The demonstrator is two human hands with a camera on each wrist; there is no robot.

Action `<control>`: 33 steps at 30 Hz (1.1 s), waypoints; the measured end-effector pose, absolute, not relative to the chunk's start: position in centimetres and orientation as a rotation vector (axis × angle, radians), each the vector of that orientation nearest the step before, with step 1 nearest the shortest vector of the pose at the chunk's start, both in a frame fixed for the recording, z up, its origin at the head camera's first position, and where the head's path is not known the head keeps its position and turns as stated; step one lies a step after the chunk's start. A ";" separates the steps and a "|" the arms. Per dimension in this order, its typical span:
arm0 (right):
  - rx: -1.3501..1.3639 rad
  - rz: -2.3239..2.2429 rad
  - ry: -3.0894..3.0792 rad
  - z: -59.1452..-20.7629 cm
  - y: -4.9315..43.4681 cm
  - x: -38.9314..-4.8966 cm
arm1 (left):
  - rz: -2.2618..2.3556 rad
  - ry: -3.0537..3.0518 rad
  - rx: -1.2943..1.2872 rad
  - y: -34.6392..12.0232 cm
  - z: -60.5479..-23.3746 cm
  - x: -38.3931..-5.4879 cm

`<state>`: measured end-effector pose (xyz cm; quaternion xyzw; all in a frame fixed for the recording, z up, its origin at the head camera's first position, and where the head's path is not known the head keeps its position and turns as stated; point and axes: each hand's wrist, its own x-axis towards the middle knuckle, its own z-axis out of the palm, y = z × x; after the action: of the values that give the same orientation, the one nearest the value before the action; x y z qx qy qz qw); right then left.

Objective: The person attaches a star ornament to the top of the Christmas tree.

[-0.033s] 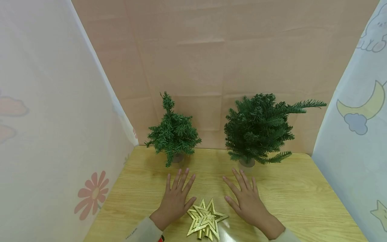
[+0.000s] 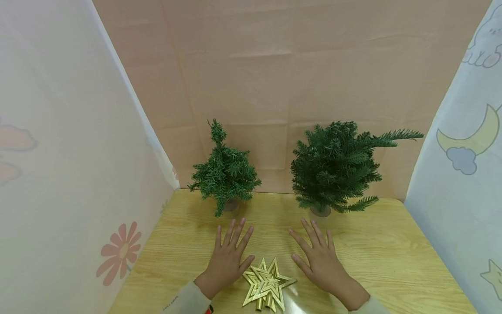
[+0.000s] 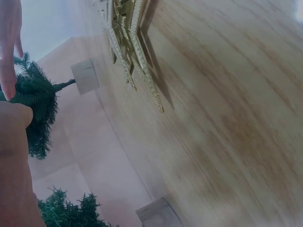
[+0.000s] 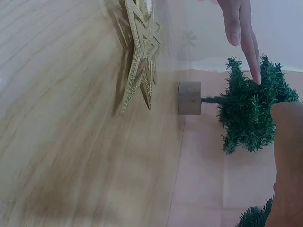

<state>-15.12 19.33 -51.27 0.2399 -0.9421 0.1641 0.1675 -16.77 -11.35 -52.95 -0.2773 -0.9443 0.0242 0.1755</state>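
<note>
Two overlapping gold star tree toppers [image 2: 270, 283], outlined in nested glittery bands, lie near the front of the table. My left hand [image 2: 227, 259] is just left of them with its fingers straight and spread, its thumb tip close to the stars. On their right side my right hand [image 2: 321, 261] is likewise spread flat and holds nothing. Both wrist views show the hands apart from the tabletop. Beyond the left hand stands a small green Christmas tree [image 2: 225, 172]. A fuller Christmas tree [image 2: 335, 168] stands beyond the right hand, with long branches reaching right.
The trees stand on round wooden bases, the left base [image 4: 189, 98] and the right base [image 3: 85, 76], near the back edge of the wooden table [image 2: 392, 261]. A pinkish-beige cloth [image 2: 251, 87] hangs behind; pale printed cloths flank both sides. Something red shows by the left sleeve.
</note>
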 end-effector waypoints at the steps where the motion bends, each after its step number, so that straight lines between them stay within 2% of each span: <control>1: 0.681 0.468 -2.677 -51.2 19.4 -15.2 | 0.067 -2.669 -0.786 -11.4 -52.9 -16.7; 12: 0.681 0.461 -2.665 -50.7 19.3 -15.7 | -0.061 -2.574 -0.817 -11.7 -52.5 -17.2; 25: 0.726 0.536 -2.651 -51.0 18.1 -15.5 | -0.340 -2.372 -0.862 -12.1 -47.7 -19.0; 33: 0.781 0.614 -2.658 -51.8 17.4 -15.2 | -0.576 -2.294 -0.786 -13.2 -44.8 -20.5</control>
<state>-15.21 17.37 -51.76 0.2721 -0.9259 0.2139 0.1512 -20.46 -13.17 -44.81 -0.2989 -0.8722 -0.2192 0.3191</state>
